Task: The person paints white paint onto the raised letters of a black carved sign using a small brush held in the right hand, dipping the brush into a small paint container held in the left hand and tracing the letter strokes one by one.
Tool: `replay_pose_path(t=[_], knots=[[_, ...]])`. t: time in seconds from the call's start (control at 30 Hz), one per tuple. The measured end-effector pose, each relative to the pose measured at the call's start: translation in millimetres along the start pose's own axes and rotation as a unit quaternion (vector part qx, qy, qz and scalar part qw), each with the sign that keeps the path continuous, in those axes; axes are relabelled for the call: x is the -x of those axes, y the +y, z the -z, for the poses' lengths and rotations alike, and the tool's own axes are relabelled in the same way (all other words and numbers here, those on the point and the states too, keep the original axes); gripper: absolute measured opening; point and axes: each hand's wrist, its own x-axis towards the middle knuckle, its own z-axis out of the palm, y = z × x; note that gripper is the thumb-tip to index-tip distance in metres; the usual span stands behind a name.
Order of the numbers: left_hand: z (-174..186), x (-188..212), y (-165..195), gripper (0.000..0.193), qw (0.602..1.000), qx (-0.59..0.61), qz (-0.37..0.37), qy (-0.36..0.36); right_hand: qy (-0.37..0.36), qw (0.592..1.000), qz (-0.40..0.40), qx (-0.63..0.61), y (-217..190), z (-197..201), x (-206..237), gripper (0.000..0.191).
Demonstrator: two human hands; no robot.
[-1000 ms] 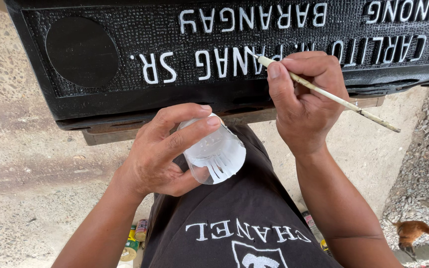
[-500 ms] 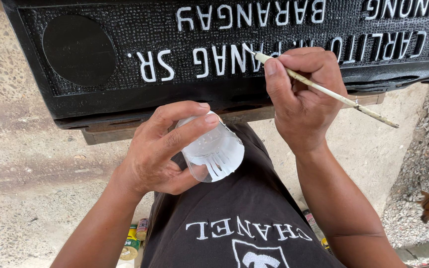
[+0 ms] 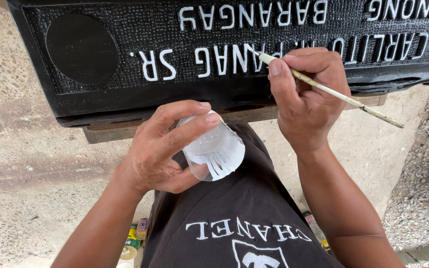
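My left hand (image 3: 162,151) grips a clear plastic cup (image 3: 214,149) streaked with white paint, held tilted over my lap. A thin paint-smeared brush (image 3: 333,92) is pinched in my right hand (image 3: 306,92), its tip touching a raised white letter on the black textured plaque (image 3: 125,64). The plaque lies across the top of the view on a wooden support (image 3: 125,131), with rows of raised white letters and a smooth black disc (image 3: 81,48) at its left end.
I wear a black printed shirt (image 3: 234,223). Small paint cans (image 3: 134,240) stand on the concrete ground by my left side, and another small can (image 3: 311,221) by my right arm. Gravel (image 3: 425,188) covers the ground at the right.
The brush tip has shifted slightly along the lettering. A brown animal seen at the lower right earlier is gone from view. The cup stays held in place.
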Motion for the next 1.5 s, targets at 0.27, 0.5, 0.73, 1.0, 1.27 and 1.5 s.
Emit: replay_pose_path(t=[0.27, 0.5, 0.73, 1.0, 1.27, 1.5], knots=[[0.4, -0.7, 0.2, 0.065, 1.000, 0.004, 0.005, -0.003, 0.008, 0.999, 0.021, -0.028, 3.8, 3.3, -2.0, 0.016], [1.2, -1.7, -0.1, 0.061, 1.000, 0.000, -0.001, -0.002, -0.002, 1.000, -0.026, -0.009, -8.0, 4.1, 4.4, 0.016], [-0.2, -1.4, -0.9, 0.064, 1.000, 0.000, -0.001, -0.002, -0.024, 0.999, 0.006, 0.042, -7.1, 5.2, -2.7, 0.013], [-0.6, 0.2, -1.6, 0.065, 1.000, 0.003, 0.004, -0.004, -0.015, 1.000, -0.005, 0.010, -5.2, 5.1, -0.1, 0.015], [-0.7, -0.7, -1.1, 0.064, 1.000, 0.001, -0.002, 0.000, -0.026, 1.000, -0.007, 0.014, -7.3, 8.8, 0.5, 0.017], [-0.1, -0.5, -0.1, 0.061, 1.000, -0.001, 0.000, 0.000, -0.036, 0.999, 0.003, 0.029, -5.5, 9.8, 1.2, 0.017]])
